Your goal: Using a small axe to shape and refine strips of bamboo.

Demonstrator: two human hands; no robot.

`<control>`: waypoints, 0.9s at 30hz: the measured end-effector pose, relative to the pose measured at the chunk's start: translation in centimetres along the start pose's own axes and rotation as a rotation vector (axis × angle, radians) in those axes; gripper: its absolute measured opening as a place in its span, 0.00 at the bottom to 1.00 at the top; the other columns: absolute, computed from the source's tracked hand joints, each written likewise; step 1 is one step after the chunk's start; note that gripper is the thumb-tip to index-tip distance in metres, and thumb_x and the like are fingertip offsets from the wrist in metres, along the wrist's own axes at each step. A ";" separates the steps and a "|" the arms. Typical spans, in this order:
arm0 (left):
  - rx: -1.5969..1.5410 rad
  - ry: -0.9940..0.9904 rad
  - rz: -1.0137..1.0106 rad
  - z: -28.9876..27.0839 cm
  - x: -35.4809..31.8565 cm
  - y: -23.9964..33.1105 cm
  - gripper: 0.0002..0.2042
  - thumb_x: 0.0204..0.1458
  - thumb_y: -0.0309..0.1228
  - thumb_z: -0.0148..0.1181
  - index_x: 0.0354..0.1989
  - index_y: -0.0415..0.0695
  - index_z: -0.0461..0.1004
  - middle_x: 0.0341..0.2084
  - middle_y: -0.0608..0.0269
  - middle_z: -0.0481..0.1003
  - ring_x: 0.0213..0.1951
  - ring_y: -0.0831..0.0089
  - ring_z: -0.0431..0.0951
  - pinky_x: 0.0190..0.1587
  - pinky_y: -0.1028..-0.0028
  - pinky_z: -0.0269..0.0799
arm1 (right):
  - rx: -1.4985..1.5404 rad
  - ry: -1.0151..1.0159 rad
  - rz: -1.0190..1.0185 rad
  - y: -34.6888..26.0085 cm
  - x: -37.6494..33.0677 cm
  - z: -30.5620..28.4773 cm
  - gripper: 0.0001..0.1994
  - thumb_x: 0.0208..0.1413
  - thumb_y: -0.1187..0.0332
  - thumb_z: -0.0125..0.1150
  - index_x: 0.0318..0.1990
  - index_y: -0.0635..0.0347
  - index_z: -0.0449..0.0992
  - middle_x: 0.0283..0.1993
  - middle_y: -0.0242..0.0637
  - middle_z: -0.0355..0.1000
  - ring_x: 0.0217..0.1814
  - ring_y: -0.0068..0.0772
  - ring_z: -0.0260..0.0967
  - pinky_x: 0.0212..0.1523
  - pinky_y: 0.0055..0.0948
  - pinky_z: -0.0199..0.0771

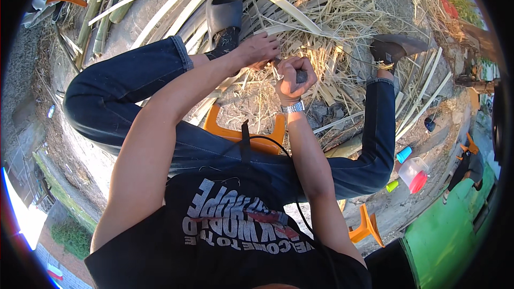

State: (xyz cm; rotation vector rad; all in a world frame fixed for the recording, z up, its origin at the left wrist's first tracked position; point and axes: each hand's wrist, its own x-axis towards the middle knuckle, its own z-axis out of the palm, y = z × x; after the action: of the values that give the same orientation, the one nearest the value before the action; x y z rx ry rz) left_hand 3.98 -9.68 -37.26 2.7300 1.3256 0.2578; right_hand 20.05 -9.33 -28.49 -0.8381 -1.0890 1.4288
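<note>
Both hands are up front btw the knees, nearly touching. Left hand [261, 49] is curled tight, pinching a thin bamboo strip [292, 6] that runs up and away from it to the far pile. Right hand [292, 77] is a closed fist round a dark handle [301, 76], prob a knife but the blade's hidden so can't tell; silver watch [293, 107] on that wrist.

Counts: 2 slippers, a grey one [224, 13] just above the left hand, a brown one [393, 47] well off to the right of the right hand. 1 orange stool [225, 130] below the hands, a 2nd orange stool [365, 226] lower right.

Containers far right of the right hand: 1 clear tub w/ red in the bottom [414, 174], 1 blue cup [404, 154], 1 green cup [392, 185]. No labels readable on them. Split bamboo and dry shavings [332, 48] all around the hands.
</note>
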 end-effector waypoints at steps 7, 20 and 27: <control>-0.229 -0.279 -0.607 2.2 -3.7 3.6 0.08 0.52 0.32 0.57 0.36 0.41 0.77 0.33 0.50 0.80 0.39 0.55 0.82 0.39 0.60 0.79 | -0.055 -0.007 0.020 -0.2 0.4 1.5 0.09 0.45 0.76 0.52 0.20 0.62 0.59 0.16 0.40 0.64 0.17 0.28 0.60 0.24 0.28 0.67; -0.370 0.021 -0.627 5.5 -5.2 4.7 0.05 0.47 0.27 0.58 0.23 0.48 0.79 0.23 0.58 0.78 0.32 0.59 0.83 0.34 0.61 0.78 | -0.077 -0.178 -0.002 1.7 -2.2 0.9 0.08 0.38 0.76 0.59 0.20 0.62 0.63 0.18 0.40 0.67 0.19 0.31 0.65 0.26 0.26 0.69; -0.361 -0.202 -0.596 5.5 -4.5 5.0 0.07 0.52 0.32 0.57 0.25 0.50 0.81 0.26 0.60 0.80 0.35 0.59 0.84 0.40 0.60 0.77 | -0.021 -0.245 -0.071 2.7 -1.4 0.5 0.12 0.41 0.73 0.64 0.20 0.61 0.64 0.17 0.39 0.66 0.17 0.31 0.64 0.22 0.28 0.68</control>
State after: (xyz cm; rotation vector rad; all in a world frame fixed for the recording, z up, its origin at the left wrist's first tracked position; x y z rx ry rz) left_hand 6.13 -16.40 -42.40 1.9131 1.7451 0.1439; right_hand 18.92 -10.75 -30.98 -0.6429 -1.3068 1.4892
